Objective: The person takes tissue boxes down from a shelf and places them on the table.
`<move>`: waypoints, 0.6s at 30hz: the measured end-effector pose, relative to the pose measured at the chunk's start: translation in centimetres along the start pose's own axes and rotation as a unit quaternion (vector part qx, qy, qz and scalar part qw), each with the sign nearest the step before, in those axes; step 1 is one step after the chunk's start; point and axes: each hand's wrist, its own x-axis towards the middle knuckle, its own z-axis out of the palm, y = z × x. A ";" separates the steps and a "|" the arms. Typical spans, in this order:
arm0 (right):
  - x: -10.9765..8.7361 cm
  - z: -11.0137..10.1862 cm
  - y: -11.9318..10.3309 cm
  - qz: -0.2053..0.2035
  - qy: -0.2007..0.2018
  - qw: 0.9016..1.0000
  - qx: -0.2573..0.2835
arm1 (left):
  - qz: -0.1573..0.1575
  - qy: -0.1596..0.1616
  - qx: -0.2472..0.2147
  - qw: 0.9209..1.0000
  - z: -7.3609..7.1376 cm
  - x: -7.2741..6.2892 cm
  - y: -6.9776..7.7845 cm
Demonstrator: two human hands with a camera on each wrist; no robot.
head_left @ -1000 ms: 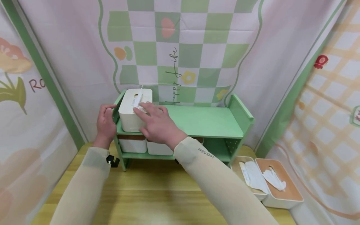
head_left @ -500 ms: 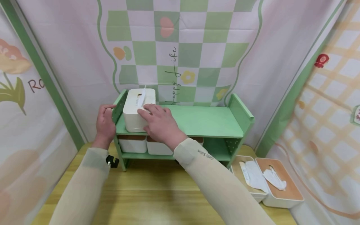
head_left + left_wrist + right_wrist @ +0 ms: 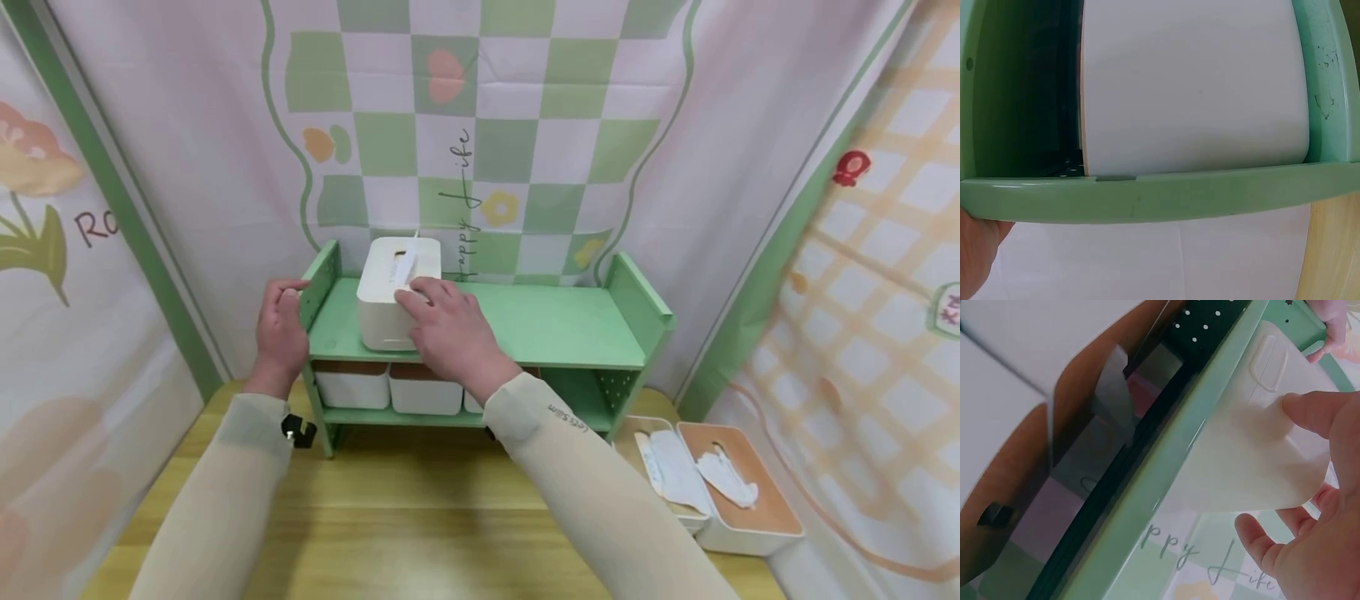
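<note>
A white tissue box [image 3: 384, 323] with a tissue sticking out of its top slot stands on the upper board of a small green shelf [image 3: 566, 325], left of centre. My right hand [image 3: 455, 337] holds the box by its front right corner. In the right wrist view the thumb [image 3: 1313, 412] presses on the front face of the tissue box [image 3: 1222, 462], and the other fingers lie round its side. My left hand [image 3: 281, 337] grips the shelf's left side panel, its fingertips at the edge. Only part of that hand [image 3: 977, 250] shows in the left wrist view.
Several white boxes with brown lids [image 3: 426, 392] stand in a row on the lower board. Two more tissue boxes [image 3: 750, 492] sit on the wooden table [image 3: 420, 517] at the right. A patterned curtain [image 3: 510, 150] hangs close behind the shelf.
My right hand has slid the tissue box to the right along the upper board, away from the left side panel. The left hand has stayed at the panel.
</note>
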 end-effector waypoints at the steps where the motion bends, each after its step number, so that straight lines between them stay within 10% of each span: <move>1: -0.1 0.0 0.2 0.002 0.001 1.000 0.005 | -0.002 -0.001 -0.001 1.000 0.0 0.0 0.0; 18: -3.3 -0.2 4.4 0.029 0.065 0.997 0.036 | -0.002 -0.003 -0.007 1.000 -0.1 0.0 -0.2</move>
